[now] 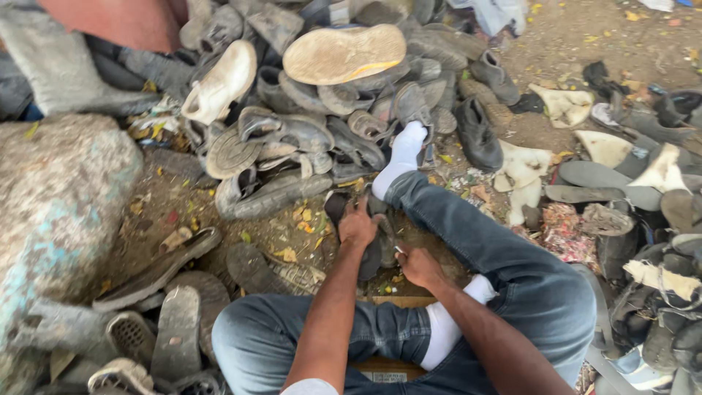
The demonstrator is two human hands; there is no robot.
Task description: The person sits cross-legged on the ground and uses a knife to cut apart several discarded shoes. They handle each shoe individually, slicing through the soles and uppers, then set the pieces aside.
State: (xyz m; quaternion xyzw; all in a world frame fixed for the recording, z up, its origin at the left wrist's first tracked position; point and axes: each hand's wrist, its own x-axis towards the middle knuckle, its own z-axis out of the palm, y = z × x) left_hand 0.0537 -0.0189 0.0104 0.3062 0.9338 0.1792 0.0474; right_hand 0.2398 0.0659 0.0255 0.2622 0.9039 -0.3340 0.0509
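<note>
Nearest the camera, the person sits on the ground in blue denim jeans (468, 241) and white socks (404, 153), one knee folded in close and the other leg stretched out toward a heap of footwear. A flat piece of brown cardboard (387, 366) shows under the folded leg. Just beyond the knees, both forearms reach down to a dark, worn shoe sole (371, 257) lying on the dirt between the legs. The left hand (357, 225) rests on top of the sole with its fingers curled over it, pressing and gripping it. The right hand (418, 266) is closed against the near edge of the same sole, pinching something small and pale at its fingertips; what that bit is cannot be told. To the left lie several grey, muddy loose soles (175, 333) face down on the ground, and beside them rises a large rounded grey stone with patches of blue paint (58, 197). To the right sit scraps of whitish torn lining (523, 172) and more dark flattened soles (599, 175). Farther out, beyond the outstretched foot, a big pile of old grey and black shoes (307, 132) fills the middle, a tan upturned sole with a yellow rim (344, 53) lying on top and a cream-coloured shoe (219, 80) beside it. A pair of black leather shoes (479, 132) stands at the pile's right edge on bare soil.
</note>
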